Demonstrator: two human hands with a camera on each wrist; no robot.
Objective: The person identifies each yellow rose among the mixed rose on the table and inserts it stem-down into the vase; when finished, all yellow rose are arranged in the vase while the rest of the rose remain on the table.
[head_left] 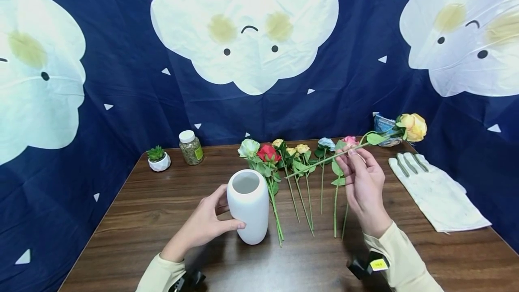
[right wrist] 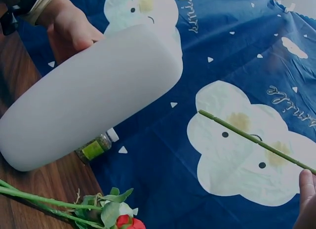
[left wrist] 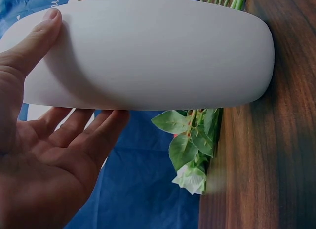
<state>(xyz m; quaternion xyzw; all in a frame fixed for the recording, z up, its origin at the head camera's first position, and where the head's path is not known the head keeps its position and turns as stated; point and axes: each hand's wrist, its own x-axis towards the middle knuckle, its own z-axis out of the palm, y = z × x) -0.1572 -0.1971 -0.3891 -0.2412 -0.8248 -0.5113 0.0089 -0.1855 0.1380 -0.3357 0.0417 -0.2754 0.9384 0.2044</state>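
Note:
A white ceramic vase (head_left: 248,205) stands upright on the brown table (head_left: 146,220). My left hand (head_left: 207,225) wraps round its left side, thumb on the front; the left wrist view shows the vase (left wrist: 148,54) filling the frame with my fingers (left wrist: 74,135) behind it. My right hand (head_left: 362,175) pinches the green stem of a yellow rose (head_left: 413,127), held slanted above the table, bloom up right. In the right wrist view the stem (right wrist: 252,140) crosses the frame beside the vase (right wrist: 89,98).
Several artificial roses (head_left: 292,161) lie in a row behind and right of the vase. White gloves (head_left: 435,193) lie at the right. A small potted succulent (head_left: 158,158) and a jar (head_left: 191,147) stand at the back left. A blue cloud-print cloth (head_left: 259,48) hangs behind.

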